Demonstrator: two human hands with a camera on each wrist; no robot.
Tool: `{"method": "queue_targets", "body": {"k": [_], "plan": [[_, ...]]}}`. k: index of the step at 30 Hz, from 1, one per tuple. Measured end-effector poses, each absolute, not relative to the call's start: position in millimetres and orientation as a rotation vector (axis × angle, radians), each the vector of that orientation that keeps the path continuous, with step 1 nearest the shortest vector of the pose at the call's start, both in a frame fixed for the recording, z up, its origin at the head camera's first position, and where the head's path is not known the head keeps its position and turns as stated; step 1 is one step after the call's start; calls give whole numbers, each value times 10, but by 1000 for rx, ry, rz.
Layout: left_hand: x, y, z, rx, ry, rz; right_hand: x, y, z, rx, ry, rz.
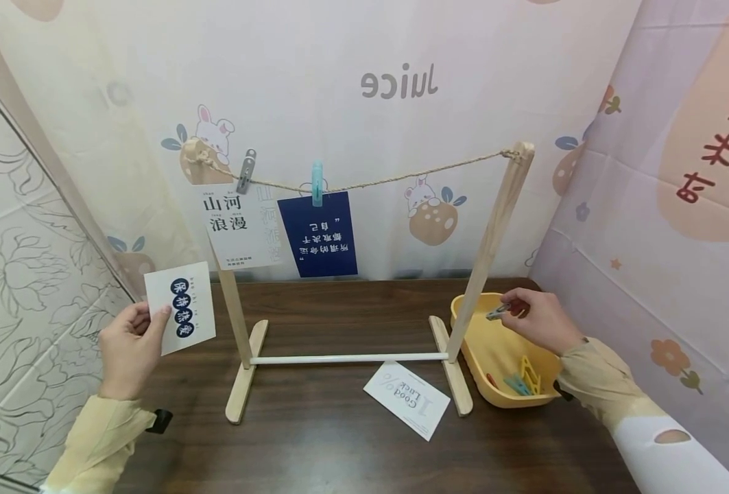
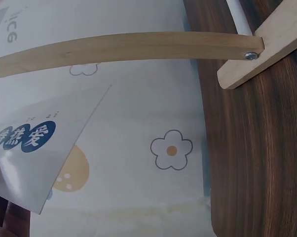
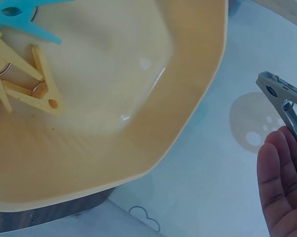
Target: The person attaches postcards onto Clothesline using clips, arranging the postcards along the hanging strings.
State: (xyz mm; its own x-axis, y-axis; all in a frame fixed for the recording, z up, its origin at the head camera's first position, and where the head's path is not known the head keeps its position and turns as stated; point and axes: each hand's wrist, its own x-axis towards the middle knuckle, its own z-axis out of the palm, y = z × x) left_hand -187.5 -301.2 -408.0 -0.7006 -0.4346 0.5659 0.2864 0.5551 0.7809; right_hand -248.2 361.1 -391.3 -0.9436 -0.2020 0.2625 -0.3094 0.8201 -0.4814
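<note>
White printed card was left of wooden rack, pinched in left hand's grip. Gray clothespin, pinched in right hand's grip, was near yellow basket. Blue card hung clipped on twine.

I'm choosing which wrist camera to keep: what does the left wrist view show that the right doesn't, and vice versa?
Only the left wrist: the left hand holding a white card with blue ovals, and the white rod. Only the right wrist: the right hand holding a grey clothespin, and the yellow basin with other clothespins inside. Both: patterned cloth and dark tabletop.
</note>
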Motion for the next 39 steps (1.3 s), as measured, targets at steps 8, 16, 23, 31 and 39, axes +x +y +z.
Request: {"method": "queue_targets", "body": {"k": [8, 16, 23, 31, 39], "plan": [[-1815, -2909, -4021, 19, -1878, -1271, -2425, 3604, -3850, 425, -2761, 776], [-1763, -2828, -3956, 0, -1787, -1315, -2353, 3557, -3779, 488, -2706, 805], [-1730, -2780, -3924, -27, -1730, -1322, -2289, 3533, -3688, 508, -2694, 773], [-1734, -2717, -3921, -155, -1668, -1333, -2224, 3516, -3587, 550, -2686, 751], [-1729, -2572, -3871, -278, -1640, -1356, -2185, 3482, -3525, 606, -2652, 714]]}}
